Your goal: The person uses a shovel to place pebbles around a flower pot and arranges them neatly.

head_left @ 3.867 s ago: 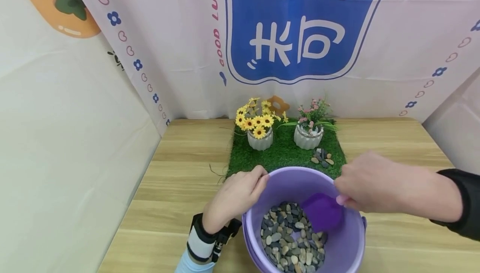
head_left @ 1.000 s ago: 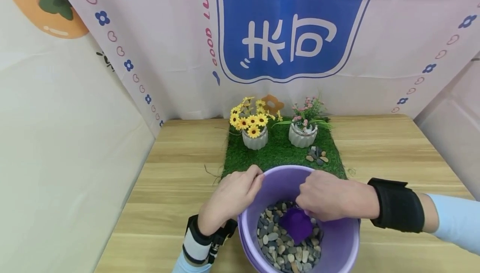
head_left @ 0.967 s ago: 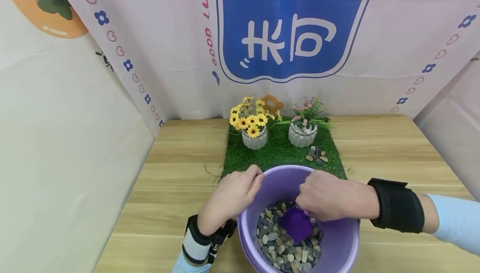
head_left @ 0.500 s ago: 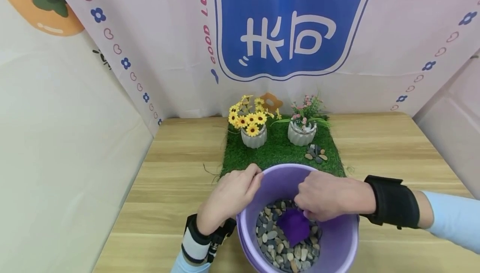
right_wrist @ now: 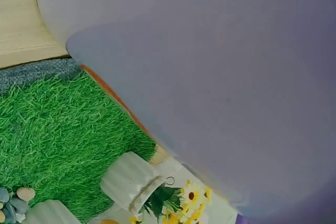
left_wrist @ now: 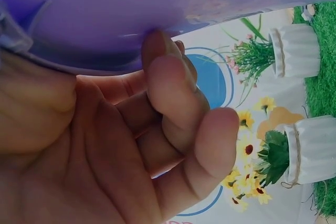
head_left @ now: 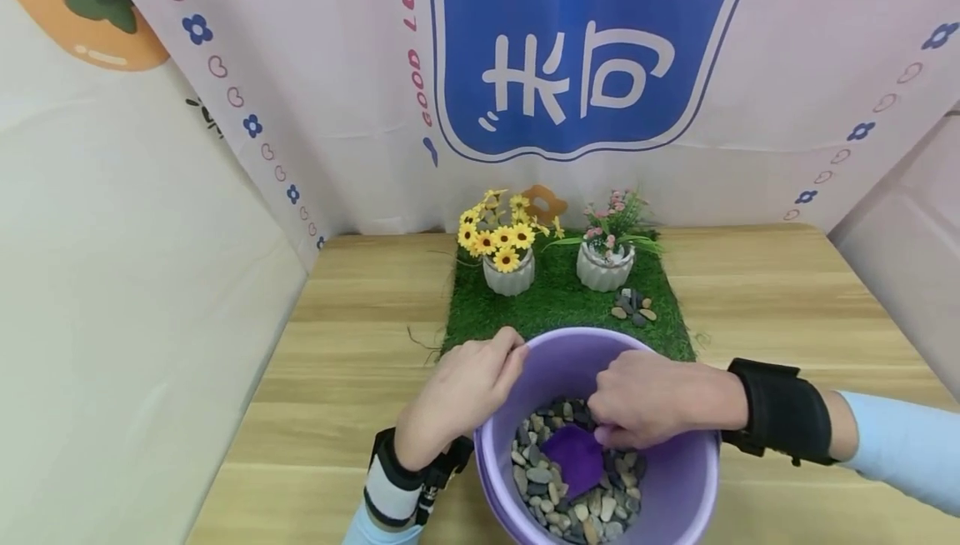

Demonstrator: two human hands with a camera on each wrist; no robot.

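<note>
A purple bucket (head_left: 678, 478) stands at the front of the table, with grey, black and tan pebbles (head_left: 538, 476) in its bottom. My left hand (head_left: 467, 380) grips the bucket's left rim; in the left wrist view its fingers (left_wrist: 176, 87) curl over the purple wall. Inside the bucket my right hand (head_left: 647, 399) holds a dark purple toy shovel (head_left: 576, 459) by its handle, mostly hidden in the fist. The shovel's blade lies down among the pebbles. In the right wrist view the bucket wall (right_wrist: 210, 77) fills most of the picture and hides the hand.
Behind the bucket lies a green turf mat (head_left: 558, 307). On it stand a pot of yellow flowers (head_left: 508, 278), a pot of pink flowers (head_left: 604, 270) and a small pebble cluster (head_left: 633, 307). A printed cloth (head_left: 360, 112) hangs behind the wooden table (head_left: 352, 345).
My right hand has come from the bucket's right rim down inside it, and the shovel blade has moved left and deeper into the pebbles. The left hand keeps its grip on the rim.
</note>
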